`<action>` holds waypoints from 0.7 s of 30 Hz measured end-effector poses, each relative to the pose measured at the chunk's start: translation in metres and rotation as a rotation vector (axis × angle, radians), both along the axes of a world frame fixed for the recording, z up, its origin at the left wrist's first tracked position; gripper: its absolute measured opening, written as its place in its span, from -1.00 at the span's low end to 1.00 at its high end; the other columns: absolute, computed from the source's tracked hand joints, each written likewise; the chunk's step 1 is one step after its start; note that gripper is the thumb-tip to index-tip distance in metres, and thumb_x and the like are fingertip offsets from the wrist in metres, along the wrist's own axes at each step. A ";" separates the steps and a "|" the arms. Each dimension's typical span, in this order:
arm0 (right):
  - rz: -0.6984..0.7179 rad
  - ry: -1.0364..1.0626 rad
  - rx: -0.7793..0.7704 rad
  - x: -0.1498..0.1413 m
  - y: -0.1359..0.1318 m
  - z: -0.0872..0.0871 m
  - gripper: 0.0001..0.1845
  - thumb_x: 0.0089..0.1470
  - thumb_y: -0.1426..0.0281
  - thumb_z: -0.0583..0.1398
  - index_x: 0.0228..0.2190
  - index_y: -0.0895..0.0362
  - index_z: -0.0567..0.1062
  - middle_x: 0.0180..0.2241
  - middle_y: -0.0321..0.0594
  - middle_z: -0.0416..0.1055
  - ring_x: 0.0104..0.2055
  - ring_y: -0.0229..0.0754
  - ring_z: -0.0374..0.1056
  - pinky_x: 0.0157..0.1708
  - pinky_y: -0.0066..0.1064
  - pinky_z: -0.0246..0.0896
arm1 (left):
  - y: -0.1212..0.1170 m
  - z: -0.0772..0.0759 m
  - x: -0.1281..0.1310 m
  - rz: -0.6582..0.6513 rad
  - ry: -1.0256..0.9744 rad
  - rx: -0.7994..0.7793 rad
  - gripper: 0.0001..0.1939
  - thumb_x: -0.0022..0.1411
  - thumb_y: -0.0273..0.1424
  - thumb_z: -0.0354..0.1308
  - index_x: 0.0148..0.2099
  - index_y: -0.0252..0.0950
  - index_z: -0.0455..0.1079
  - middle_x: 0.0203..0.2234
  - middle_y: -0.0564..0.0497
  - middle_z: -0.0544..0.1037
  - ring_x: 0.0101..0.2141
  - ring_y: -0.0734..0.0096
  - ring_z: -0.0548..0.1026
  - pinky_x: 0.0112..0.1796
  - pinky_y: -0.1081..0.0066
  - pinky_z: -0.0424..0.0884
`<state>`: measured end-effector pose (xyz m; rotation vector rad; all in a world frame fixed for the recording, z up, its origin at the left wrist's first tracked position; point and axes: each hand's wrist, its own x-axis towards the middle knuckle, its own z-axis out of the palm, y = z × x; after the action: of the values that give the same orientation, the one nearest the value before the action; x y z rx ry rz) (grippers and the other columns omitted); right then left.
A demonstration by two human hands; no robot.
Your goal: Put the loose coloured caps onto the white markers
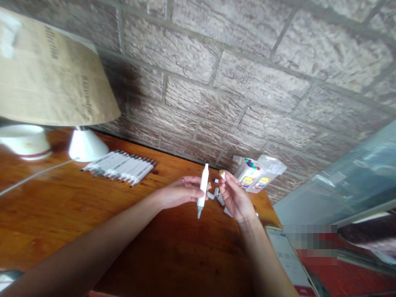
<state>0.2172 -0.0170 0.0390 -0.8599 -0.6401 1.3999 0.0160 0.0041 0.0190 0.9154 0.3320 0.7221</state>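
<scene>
Gripping a white marker [202, 190] nearly upright, grey tip down, the left hand [177, 194] closes thumb and fingers on its barrel at the clock's centre; the right hand [238, 199] pinches a brown-topped cap [222, 175] near it. At three o'clock, a translucent case [272, 166] with yellow labels [248, 180] too blurred to read holds green-, blue- and red-ended pieces [250, 163]. At ten, a lampshade [52, 78] reads "ollection."

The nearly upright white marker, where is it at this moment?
In the head view, the marker is near the centre, held in the left hand, just left of the brown-ended piece in the right hand.
</scene>
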 end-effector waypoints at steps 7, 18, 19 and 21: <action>0.070 -0.075 -0.040 -0.004 -0.001 -0.008 -0.62 -0.26 0.41 0.52 -0.29 0.09 0.66 -0.34 -0.30 0.61 -0.39 -0.40 0.48 -0.32 -0.60 0.46 | 0.003 0.000 0.004 0.118 -0.034 0.004 -0.53 -0.16 -0.28 0.58 -0.19 -0.36 0.59 -0.38 -0.05 0.62 -0.37 0.40 0.57 -0.27 0.37 0.52; -0.023 -0.358 0.129 -0.016 -0.006 -0.009 -0.64 -0.26 0.36 0.50 -0.30 0.03 0.67 -0.32 -0.30 0.63 -0.40 -0.37 0.42 -0.33 -0.48 0.38 | 0.007 -0.001 0.008 0.212 0.038 0.058 -0.53 -0.09 -0.24 0.54 -0.15 -0.40 0.59 -0.27 -0.16 0.66 -0.29 0.26 0.62 -0.23 0.32 0.52; -0.025 -0.377 0.148 -0.016 -0.007 -0.010 -0.64 -0.24 0.35 0.50 -0.29 0.03 0.67 -0.31 -0.30 0.63 -0.40 -0.36 0.43 -0.32 -0.47 0.38 | 0.007 -0.002 0.009 0.217 0.033 0.056 -0.54 -0.09 -0.25 0.54 -0.17 -0.39 0.59 -0.28 -0.15 0.66 -0.29 0.26 0.62 -0.22 0.32 0.52; -0.016 -0.422 0.183 -0.017 -0.009 -0.010 -0.67 -0.20 0.35 0.49 -0.28 0.02 0.67 -0.28 -0.30 0.63 -0.39 -0.36 0.42 -0.30 -0.45 0.39 | 0.007 -0.003 0.011 0.240 0.023 0.045 -0.55 -0.11 -0.27 0.55 -0.19 -0.39 0.59 -0.30 -0.12 0.66 -0.30 0.29 0.62 -0.21 0.35 0.51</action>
<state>0.2005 -0.0257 0.0291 -1.0182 -1.0629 1.1300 0.0267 0.0111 0.0164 0.9364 0.4525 0.9430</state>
